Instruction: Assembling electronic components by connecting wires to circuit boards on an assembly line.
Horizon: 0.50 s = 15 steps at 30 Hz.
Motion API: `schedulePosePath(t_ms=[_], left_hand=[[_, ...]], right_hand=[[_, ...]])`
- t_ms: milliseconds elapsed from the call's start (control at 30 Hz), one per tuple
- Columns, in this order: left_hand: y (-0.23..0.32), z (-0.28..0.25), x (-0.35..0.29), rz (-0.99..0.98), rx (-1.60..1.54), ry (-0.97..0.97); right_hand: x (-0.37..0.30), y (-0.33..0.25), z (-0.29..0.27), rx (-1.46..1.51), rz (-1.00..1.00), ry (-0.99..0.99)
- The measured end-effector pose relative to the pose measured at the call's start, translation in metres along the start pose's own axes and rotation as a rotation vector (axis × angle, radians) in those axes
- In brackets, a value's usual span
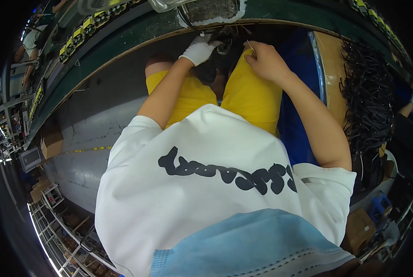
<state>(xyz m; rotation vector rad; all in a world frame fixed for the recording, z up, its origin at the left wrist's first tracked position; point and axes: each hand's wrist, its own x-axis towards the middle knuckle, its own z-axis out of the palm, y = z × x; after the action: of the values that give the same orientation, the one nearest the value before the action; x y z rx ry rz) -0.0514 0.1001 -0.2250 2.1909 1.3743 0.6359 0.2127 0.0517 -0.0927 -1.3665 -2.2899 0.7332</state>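
Observation:
My left hand (199, 50), in a white glove, is closed at the table's near edge, above my lap. Its fingers meet a dark, tangled bundle that looks like black cable (224, 45), but shadow hides exactly what they grip. To the right, my bare right hand (267, 61) rests over my right thigh with thumb and forefinger pinched. A thin, pale, wire-like strand (249, 45) shows at those fingertips. The yellow shorts (255, 92) lie beneath both hands.
Ahead runs a green workbench (137, 34) with a worn dark plate on it. On the right, a large heap of black cables (367, 87) lies on a cardboard box (331, 69) beside a blue bin (301, 69). At far left stand a conveyor line and another person (31, 44).

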Motion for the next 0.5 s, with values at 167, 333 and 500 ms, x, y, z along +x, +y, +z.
schedulePosePath(t_ms=[167, 333, 500], left_hand=[[0.067, -0.034, -0.006, -0.044, -0.271, -0.037], [0.094, -0.03, -0.014, -0.121, -0.371, 0.098], [0.134, -0.039, -0.032, -0.012, -0.345, 0.1]], right_hand=[[0.001, -0.005, -0.003, 0.105, 0.007, 0.008], [0.002, -0.009, -0.001, 0.085, -0.065, -0.011], [-0.002, -0.011, -0.005, 0.085, -0.058, -0.045]])
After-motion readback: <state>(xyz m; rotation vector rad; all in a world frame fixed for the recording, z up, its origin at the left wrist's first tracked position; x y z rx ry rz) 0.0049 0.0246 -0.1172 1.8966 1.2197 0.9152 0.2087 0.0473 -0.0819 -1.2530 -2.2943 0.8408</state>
